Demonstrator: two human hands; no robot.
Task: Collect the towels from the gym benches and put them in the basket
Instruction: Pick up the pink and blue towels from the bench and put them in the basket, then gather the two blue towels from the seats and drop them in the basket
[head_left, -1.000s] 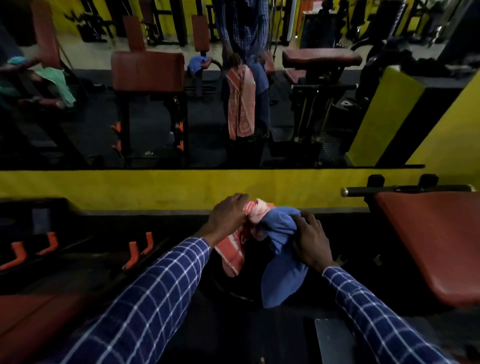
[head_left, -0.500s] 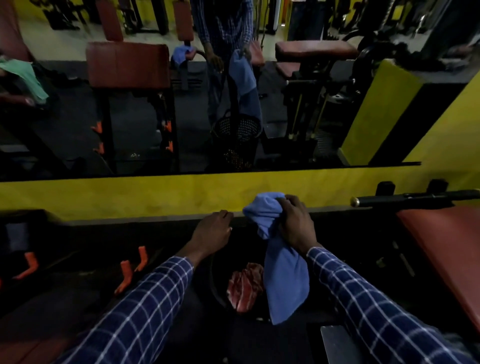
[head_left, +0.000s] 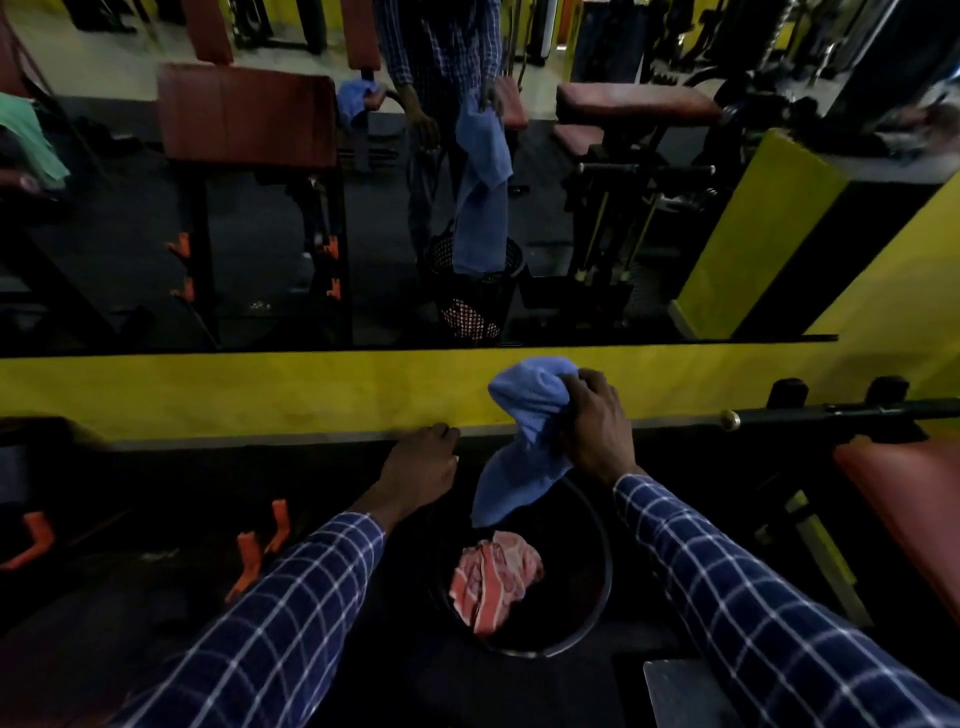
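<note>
A black round basket (head_left: 597, 587) stands on the dark floor below me, with a red-and-white striped towel (head_left: 493, 579) lying inside it. My right hand (head_left: 595, 426) grips a blue towel (head_left: 524, 441) bunched at the top, and its loose end hangs over the basket's far rim. My left hand (head_left: 421, 467) hovers empty to the left of the basket, fingers loosely curled, holding nothing.
A wall mirror above a yellow band (head_left: 260, 389) reflects me, the basket and gym benches; a blue towel (head_left: 353, 101) and a green towel (head_left: 31, 140) show in the reflection. A red padded bench (head_left: 914, 509) with a black bar (head_left: 831, 415) stands right. Orange hooks (head_left: 260, 540) jut out left.
My left hand let the striped towel go and it dropped into the basket. My right hand lifted the blue towel up over the basket.
</note>
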